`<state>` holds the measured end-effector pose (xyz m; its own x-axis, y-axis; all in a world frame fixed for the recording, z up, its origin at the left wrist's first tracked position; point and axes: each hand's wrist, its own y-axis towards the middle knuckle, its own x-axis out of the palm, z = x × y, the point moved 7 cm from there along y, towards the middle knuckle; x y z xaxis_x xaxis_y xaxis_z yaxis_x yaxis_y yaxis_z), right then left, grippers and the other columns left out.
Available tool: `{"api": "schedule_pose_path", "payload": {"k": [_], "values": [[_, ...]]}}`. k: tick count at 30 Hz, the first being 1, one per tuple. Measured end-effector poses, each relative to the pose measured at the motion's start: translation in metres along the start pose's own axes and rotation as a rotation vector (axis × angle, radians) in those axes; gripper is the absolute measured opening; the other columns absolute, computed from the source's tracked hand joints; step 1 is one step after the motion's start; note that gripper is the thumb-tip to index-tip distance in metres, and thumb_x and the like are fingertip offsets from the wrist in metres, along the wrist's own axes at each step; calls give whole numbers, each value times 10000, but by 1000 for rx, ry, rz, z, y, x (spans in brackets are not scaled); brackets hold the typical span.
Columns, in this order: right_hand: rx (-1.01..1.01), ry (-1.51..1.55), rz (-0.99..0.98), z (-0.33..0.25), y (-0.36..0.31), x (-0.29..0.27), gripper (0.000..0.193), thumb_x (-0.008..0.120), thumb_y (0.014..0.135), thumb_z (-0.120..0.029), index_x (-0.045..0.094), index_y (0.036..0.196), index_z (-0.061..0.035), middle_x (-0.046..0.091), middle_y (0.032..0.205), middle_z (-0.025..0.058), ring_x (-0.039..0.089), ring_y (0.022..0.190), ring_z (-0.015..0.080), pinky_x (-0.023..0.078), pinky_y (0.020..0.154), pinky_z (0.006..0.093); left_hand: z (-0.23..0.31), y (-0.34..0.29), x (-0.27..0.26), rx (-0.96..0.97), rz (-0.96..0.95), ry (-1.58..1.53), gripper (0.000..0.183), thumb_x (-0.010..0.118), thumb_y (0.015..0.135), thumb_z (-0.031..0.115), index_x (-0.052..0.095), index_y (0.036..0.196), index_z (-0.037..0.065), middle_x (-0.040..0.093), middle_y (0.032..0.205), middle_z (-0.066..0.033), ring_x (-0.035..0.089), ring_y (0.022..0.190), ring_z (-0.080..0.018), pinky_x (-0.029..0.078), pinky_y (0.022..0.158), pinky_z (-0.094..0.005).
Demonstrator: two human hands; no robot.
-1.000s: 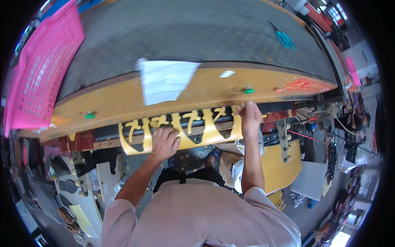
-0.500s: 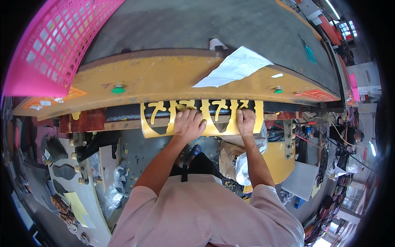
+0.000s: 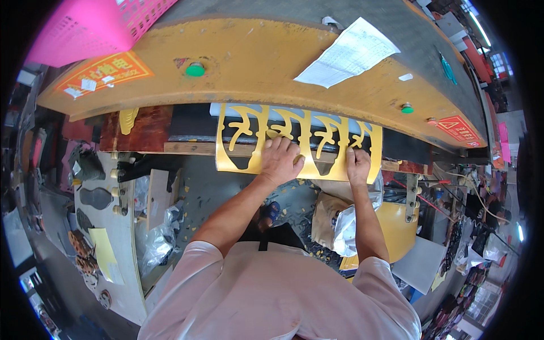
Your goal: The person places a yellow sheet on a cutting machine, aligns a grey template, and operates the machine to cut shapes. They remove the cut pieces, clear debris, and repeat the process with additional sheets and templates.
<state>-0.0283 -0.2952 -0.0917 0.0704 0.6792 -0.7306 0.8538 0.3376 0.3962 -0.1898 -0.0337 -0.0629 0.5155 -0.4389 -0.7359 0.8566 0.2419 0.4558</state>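
A thin, glossy yellow sheet (image 3: 300,144) with rows of curved, shoe-part-shaped cutouts lies flat on the dark bed just under the overhanging yellow machine beam (image 3: 255,68), whose painted metal face is scuffed and worn. On the beam sit a green round button (image 3: 195,69) to the left, a second, smaller green button (image 3: 406,107) to the right, and a white printed paper (image 3: 347,54) on its upper edge; a pink plastic mesh basket (image 3: 96,25) rests above the beam's left end. Below the sheet, beneath the beam's right half, a crumpled clear plastic bag (image 3: 351,226) hangs beside a brown paper bag (image 3: 326,218). The left hand (image 3: 280,160) lies spread, palm down, pressing on the sheet's lower middle. The right hand (image 3: 358,164) presses its extended fingers flat on the sheet near its lower right corner; neither hand grips anything.
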Motion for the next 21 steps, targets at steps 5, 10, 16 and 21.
{"api": "schedule_pose_path", "payload": {"k": [5, 10, 16, 21], "values": [[60, 56, -55, -19, -45, -27, 260, 699, 1032, -209, 712, 880, 2, 681, 855, 174, 646, 830, 355, 512, 802, 471, 19, -53, -40, -84, 14, -301, 214, 823, 846, 269, 713, 935, 108, 651, 1028, -89, 620, 1014, -314, 480, 891, -459], [-50, 115, -26, -82, -67, -56, 167, 682, 1021, -92, 734, 1137, 16, 718, 1147, 174, 682, 1071, 311, 544, 956, 400, -14, -105, -118, -180, 190, -183, 85, 749, 884, 68, 680, 929, 49, 683, 1039, -139, 655, 996, -365, 531, 881, -457], [-154, 205, -266, -217, -51, 38, 453, 798, 907, -255, 716, 1296, -39, 641, 1400, 250, 599, 1313, 444, 486, 1134, 506, -66, -107, -138, -175, 237, 206, 249, 703, 899, 126, 727, 1141, 72, 682, 1196, -110, 623, 1118, -348, 479, 982, -482], [-232, -83, -446, -316, -54, 126, 778, 839, 809, -483, 637, 1484, -151, 419, 1592, 330, 394, 1437, 575, 372, 1202, 591, -59, -141, -137, -203, 216, 321, 380, 709, 841, 121, 734, 1219, 106, 643, 1241, -61, 587, 1180, -328, 429, 1026, -501]]}}
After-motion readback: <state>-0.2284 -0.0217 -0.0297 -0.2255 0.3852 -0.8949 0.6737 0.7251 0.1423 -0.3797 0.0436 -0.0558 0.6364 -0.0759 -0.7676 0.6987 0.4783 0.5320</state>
